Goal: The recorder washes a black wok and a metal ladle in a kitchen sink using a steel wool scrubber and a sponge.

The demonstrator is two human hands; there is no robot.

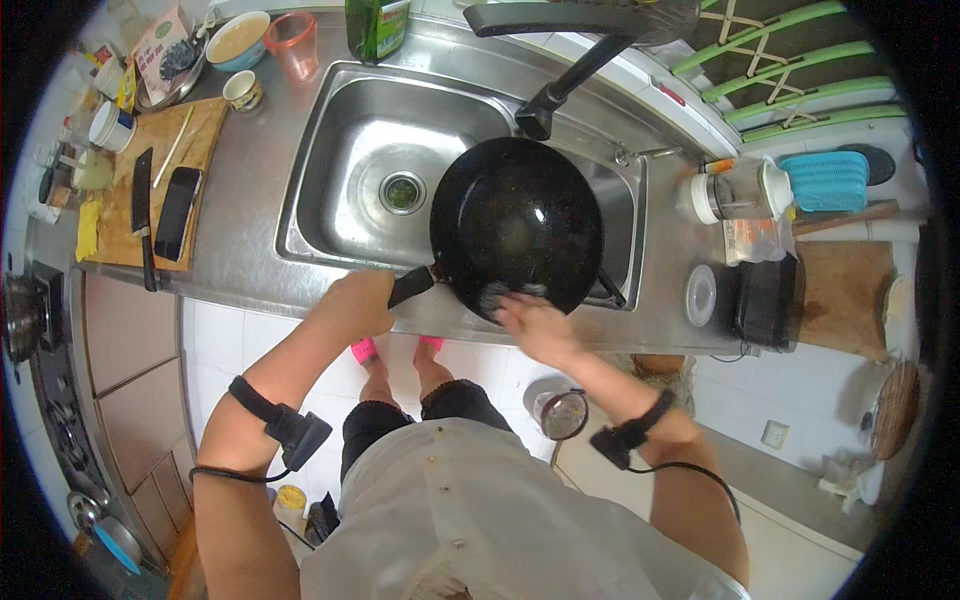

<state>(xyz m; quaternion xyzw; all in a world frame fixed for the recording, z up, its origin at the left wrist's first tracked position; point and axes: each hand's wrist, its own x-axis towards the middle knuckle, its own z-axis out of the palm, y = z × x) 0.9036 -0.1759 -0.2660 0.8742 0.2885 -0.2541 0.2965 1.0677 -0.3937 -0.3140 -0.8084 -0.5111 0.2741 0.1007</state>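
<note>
A black wok (pixel 517 217) is tilted over the right part of the stainless steel sink (pixel 352 127), its dark inside facing me. My left hand (pixel 365 300) is closed around the wok's black handle (pixel 412 286). At the wok's near rim, my right hand (pixel 534 324) presses a grey scrubber (pixel 495 294) against the inner wall. Motion blurs the fingers and the scrubber, so its exact kind is unclear. The drain strainer (pixel 403 193) shows in the left basin, while the wok hides much of the right side.
A black faucet (pixel 544 105) reaches over the sink beside a green bottle (pixel 377 30). On the left, a cutting board (pixel 120 232) bears a cleaver (pixel 141 191), a phone (pixel 178 214) and a chopstick (pixel 173 146). A blender jug (pixel 742 191) lies at right; a trash bin (pixel 564 415) stands below.
</note>
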